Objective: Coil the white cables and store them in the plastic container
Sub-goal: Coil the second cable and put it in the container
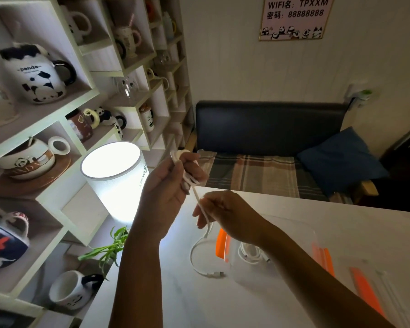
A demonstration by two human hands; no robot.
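Observation:
My left hand (168, 185) is raised above the table's far edge and grips a few loops of a white cable (200, 204) wound round its fingers. A little lower, my right hand (225, 214) pinches the same cable where it runs down from the coil. The cable's free end trails onto the white table (199, 299) and ends in a plug (217, 273). A clear plastic container (282, 240) with orange clips stands right of it, under my right forearm. A coiled white cable (249, 253) lies inside it.
A lit cylindrical lamp (115, 178) stands at the table's left, with a green plant (111, 247) beside it. Shelves of panda mugs (37, 74) fill the left wall. The container's lid (374, 290) with orange clips lies at the right. A dark sofa (270, 129) is behind the table.

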